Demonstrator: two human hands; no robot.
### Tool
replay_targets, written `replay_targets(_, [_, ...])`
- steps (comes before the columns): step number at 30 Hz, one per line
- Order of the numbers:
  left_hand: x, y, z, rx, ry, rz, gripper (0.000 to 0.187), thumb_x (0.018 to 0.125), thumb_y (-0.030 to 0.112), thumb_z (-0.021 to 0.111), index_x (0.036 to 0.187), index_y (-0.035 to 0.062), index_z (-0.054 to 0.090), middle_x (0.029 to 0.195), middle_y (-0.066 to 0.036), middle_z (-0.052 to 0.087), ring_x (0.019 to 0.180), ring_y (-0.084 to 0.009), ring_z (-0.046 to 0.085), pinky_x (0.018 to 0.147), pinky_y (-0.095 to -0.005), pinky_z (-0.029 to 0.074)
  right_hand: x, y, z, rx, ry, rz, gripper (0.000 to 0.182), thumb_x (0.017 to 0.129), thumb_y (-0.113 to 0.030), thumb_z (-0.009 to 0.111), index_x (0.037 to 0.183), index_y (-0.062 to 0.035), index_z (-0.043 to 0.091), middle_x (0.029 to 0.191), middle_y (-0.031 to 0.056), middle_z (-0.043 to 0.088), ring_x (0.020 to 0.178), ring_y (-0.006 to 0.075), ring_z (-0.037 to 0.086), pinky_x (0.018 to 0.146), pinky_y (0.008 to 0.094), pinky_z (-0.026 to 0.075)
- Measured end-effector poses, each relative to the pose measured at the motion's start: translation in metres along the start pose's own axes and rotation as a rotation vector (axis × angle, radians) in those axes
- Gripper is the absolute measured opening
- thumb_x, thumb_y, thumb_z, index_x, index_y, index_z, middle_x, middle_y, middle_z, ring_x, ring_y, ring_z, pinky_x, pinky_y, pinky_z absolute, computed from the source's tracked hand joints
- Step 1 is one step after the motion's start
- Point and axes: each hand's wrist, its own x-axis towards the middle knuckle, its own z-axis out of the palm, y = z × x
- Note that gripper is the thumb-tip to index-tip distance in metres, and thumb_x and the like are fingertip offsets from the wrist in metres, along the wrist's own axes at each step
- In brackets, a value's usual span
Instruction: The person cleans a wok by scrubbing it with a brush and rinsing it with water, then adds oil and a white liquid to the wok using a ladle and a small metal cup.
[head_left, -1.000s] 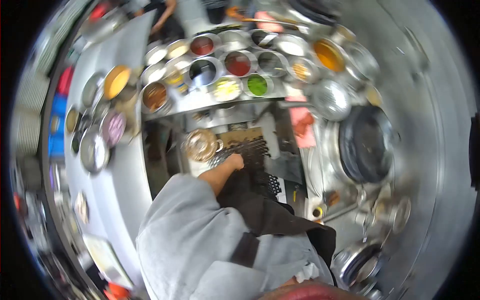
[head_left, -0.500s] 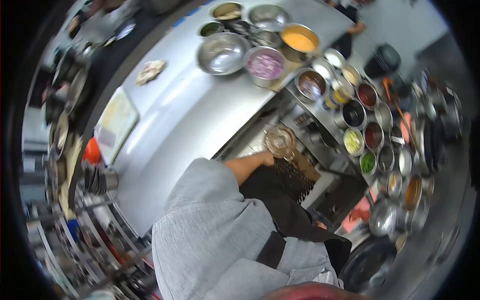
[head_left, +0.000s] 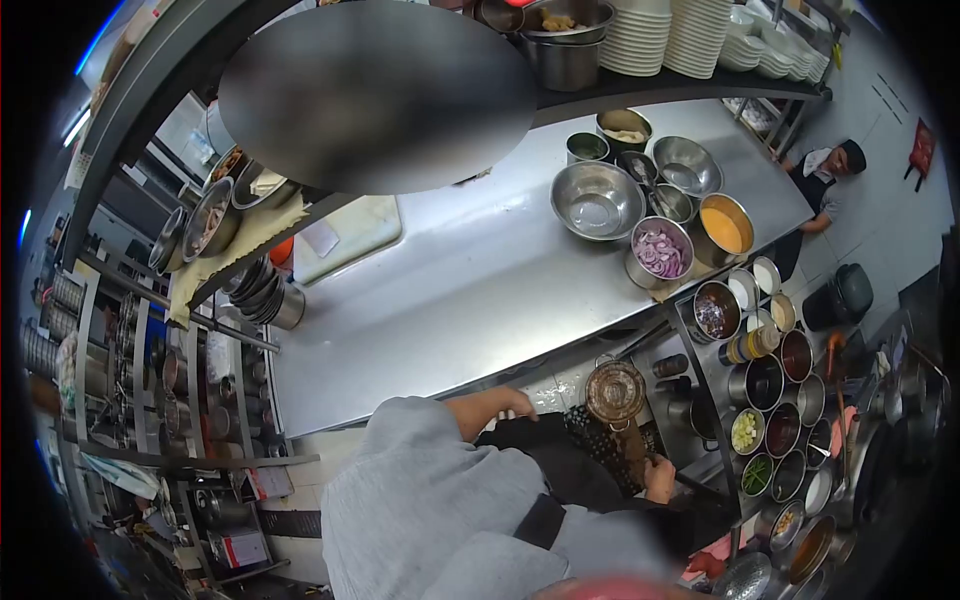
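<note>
My left hand [head_left: 512, 402] is at the edge of my black apron [head_left: 540, 450], with its fingers curled in; what they hold is too small to tell. My right hand [head_left: 660, 480] is lower and further right, closed beside a brown surface [head_left: 630, 455]; anything inside it is hidden. A round, brown-stained object with small handles [head_left: 615, 392] lies between and beyond my hands, touching neither. Near it is a dark perforated mat [head_left: 592, 432].
A steel table [head_left: 430, 310] stretches ahead, bearing a white cutting board [head_left: 360, 235], a bowl of sliced purple onion [head_left: 661, 250] and a pot of orange liquid [head_left: 726, 224]. Sauce pots [head_left: 783, 428] stand at the right. Another person [head_left: 825, 185] is beyond the table's far right end.
The view has swung, showing more of the shelves. My left hand is now apart from the round object and beside the apron. My right hand now shows more clearly beside the brown surface.
</note>
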Motion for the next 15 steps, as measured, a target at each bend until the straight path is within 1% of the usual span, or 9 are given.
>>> replay_targets(2, [0.034, 0.036, -0.001, 0.109, 0.158, 0.106, 0.055, 0.076, 0.045, 0.061, 0.118, 0.0111, 0.055, 0.113, -0.015, 0.056, 0.101, -0.0290, 0.055, 0.077, -0.0519, 0.048, -0.013, -0.017, 0.001, 0.050, -0.034, 0.040, 0.025, 0.076, -0.018, 0.060, 0.095, -0.0035, 0.066, 0.082, 0.0216, 0.063, 0.083, 0.0365, 0.061, 0.072, 0.0405, 0.047])
replay_targets(4, [0.035, 0.088, -0.007, 0.340, 0.183, 0.334, 0.044, 0.074, 0.039, 0.063, 0.108, 0.0112, 0.061, 0.096, -0.011, 0.062, 0.085, -0.0260, 0.059, 0.068, -0.0450, 0.051, -0.030, -0.008, 0.013, 0.042, -0.023, 0.090, 0.026, 0.075, -0.020, 0.061, 0.095, -0.0043, 0.066, 0.082, 0.0212, 0.063, 0.083, 0.0373, 0.061, 0.073, 0.0413, 0.047])
replay_targets(6, [0.021, 0.130, 0.003, 0.150, 0.287, 0.467, 0.034, 0.072, 0.033, 0.064, 0.097, 0.0101, 0.063, 0.082, -0.009, 0.063, 0.073, -0.0244, 0.060, 0.061, -0.0407, 0.050, -0.054, 0.003, 0.016, 0.059, -0.020, 0.074, 0.024, 0.073, -0.017, 0.064, 0.090, -0.0015, 0.066, 0.085, 0.0208, 0.064, 0.085, 0.0368, 0.060, 0.075, 0.0425, 0.047])
replay_targets(8, [0.034, 0.163, 0.005, 0.261, 0.357, 0.578, 0.031, 0.070, 0.030, 0.063, 0.095, 0.0110, 0.064, 0.085, -0.011, 0.064, 0.075, -0.0245, 0.061, 0.060, -0.0396, 0.050, -0.078, 0.029, 0.020, 0.042, -0.032, 0.171, 0.025, 0.073, -0.018, 0.064, 0.093, -0.0033, 0.067, 0.087, 0.0201, 0.064, 0.087, 0.0359, 0.061, 0.079, 0.0416, 0.047])
replay_targets(10, [0.063, 0.185, 0.007, 0.488, 0.383, 0.646, 0.035, 0.070, 0.031, 0.062, 0.098, 0.0096, 0.062, 0.094, -0.014, 0.064, 0.079, -0.0276, 0.062, 0.065, -0.0401, 0.050, -0.110, 0.076, 0.033, 0.056, -0.114, 0.323, 0.026, 0.074, -0.018, 0.063, 0.095, -0.0034, 0.067, 0.088, 0.0203, 0.064, 0.089, 0.0356, 0.061, 0.080, 0.0414, 0.047])
replay_targets(11, [0.079, 0.191, 0.008, 0.681, 0.419, 0.683, 0.036, 0.070, 0.030, 0.061, 0.100, 0.0091, 0.062, 0.098, -0.015, 0.063, 0.082, -0.0295, 0.062, 0.070, -0.0400, 0.050, -0.127, 0.091, 0.034, 0.017, -0.156, 0.356, 0.029, 0.073, -0.019, 0.062, 0.096, -0.0025, 0.066, 0.090, 0.0210, 0.064, 0.090, 0.0356, 0.061, 0.081, 0.0409, 0.046])
replay_targets(12, [0.093, 0.192, 0.009, 0.876, 0.457, 0.727, 0.038, 0.071, 0.030, 0.059, 0.102, 0.0085, 0.062, 0.103, -0.016, 0.062, 0.086, -0.0313, 0.062, 0.074, -0.0400, 0.050, -0.151, 0.089, 0.027, 0.036, -0.133, 0.416, 0.029, 0.073, -0.019, 0.062, 0.096, -0.0025, 0.066, 0.090, 0.0210, 0.064, 0.090, 0.0356, 0.061, 0.081, 0.0409, 0.046])
replay_targets(14, [0.114, 0.178, 0.011, 1.086, 0.513, 0.722, 0.037, 0.076, 0.034, 0.050, 0.096, 0.0087, 0.068, 0.103, -0.013, 0.064, 0.098, -0.0299, 0.059, 0.090, -0.0433, 0.041, -0.188, 0.032, -0.023, 0.142, 0.031, 0.601, 0.031, 0.073, -0.020, 0.062, 0.097, -0.0015, 0.065, 0.092, 0.0215, 0.063, 0.090, 0.0356, 0.061, 0.081, 0.0407, 0.046])
replay_targets(15, [0.113, 0.174, 0.015, 1.146, 0.469, 0.759, 0.037, 0.076, 0.034, 0.050, 0.096, 0.0087, 0.068, 0.103, -0.013, 0.064, 0.098, -0.0299, 0.059, 0.090, -0.0433, 0.041, -0.204, 0.024, -0.024, 0.171, 0.066, 0.667, 0.031, 0.073, -0.020, 0.062, 0.097, -0.0015, 0.065, 0.092, 0.0215, 0.063, 0.090, 0.0356, 0.061, 0.081, 0.0407, 0.046])
